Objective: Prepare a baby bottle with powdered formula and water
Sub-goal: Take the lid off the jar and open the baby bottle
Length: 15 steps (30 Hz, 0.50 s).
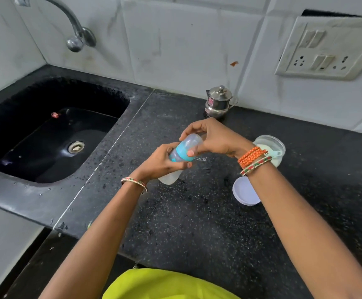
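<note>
A clear baby bottle (169, 177) with a blue collar and a clear cap is tilted above the black counter, its base low and its top pointing up and right. My left hand (161, 164) wraps around its body. My right hand (213, 137) grips the clear cap (194, 140) and blue collar from above. To the right stands an open clear tub of white formula powder (272, 145) with a scoop lying in it, partly hidden by my right wrist. Its white lid (246, 194) lies flat on the counter in front of it.
A black sink (52, 137) with a wall tap (76, 37) takes up the left side. A small lidded steel pot (219, 102) stands at the wall behind my hands. A switch and socket plate (331, 48) is on the tiled wall at right. The counter (197, 223) is wet and speckled.
</note>
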Available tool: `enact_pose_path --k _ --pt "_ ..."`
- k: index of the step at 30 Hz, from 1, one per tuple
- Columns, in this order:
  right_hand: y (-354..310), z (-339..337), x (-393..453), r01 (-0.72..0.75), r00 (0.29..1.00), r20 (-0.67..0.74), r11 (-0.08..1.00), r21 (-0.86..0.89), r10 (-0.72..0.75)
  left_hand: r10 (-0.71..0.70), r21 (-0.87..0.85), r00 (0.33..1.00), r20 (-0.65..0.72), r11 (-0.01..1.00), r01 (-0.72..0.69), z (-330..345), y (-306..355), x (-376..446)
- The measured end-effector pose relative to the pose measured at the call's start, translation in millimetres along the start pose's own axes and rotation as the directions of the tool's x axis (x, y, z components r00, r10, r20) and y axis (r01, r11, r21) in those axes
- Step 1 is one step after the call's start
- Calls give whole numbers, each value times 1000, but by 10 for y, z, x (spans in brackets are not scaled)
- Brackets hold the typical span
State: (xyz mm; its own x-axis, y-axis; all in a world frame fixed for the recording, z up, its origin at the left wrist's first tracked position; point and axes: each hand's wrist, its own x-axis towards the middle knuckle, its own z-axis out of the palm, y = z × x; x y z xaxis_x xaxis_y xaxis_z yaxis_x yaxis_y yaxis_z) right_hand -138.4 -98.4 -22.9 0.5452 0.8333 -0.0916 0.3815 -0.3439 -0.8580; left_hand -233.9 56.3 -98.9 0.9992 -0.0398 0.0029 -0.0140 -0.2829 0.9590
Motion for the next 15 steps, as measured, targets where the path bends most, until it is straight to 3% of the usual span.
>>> enact_pose_path --k 4,7,9,11,13,15 --pt "-13 -20 -11 111 981 136 973 204 -141 -55 -96 985 166 993 72 -185 -1 -62" --pt "-12 -134 -32 206 971 23 879 431 -238 -54 -276 960 276 952 133 -282 -96 -105" --pt "-4 -201 -28 195 972 31 879 436 -231 -44 -226 966 256 969 104 -279 -121 -93" --pt "34 -183 15 103 988 62 901 420 -142 -28 -203 984 179 977 65 -243 -104 -70" --pt "105 -134 96 -24 997 -54 859 512 60 -36 -229 997 66 972 51 -229 -92 -41" --pt "224 -93 181 -53 942 -237 800 597 239 -55 -214 998 -21 976 49 -238 -105 -11"
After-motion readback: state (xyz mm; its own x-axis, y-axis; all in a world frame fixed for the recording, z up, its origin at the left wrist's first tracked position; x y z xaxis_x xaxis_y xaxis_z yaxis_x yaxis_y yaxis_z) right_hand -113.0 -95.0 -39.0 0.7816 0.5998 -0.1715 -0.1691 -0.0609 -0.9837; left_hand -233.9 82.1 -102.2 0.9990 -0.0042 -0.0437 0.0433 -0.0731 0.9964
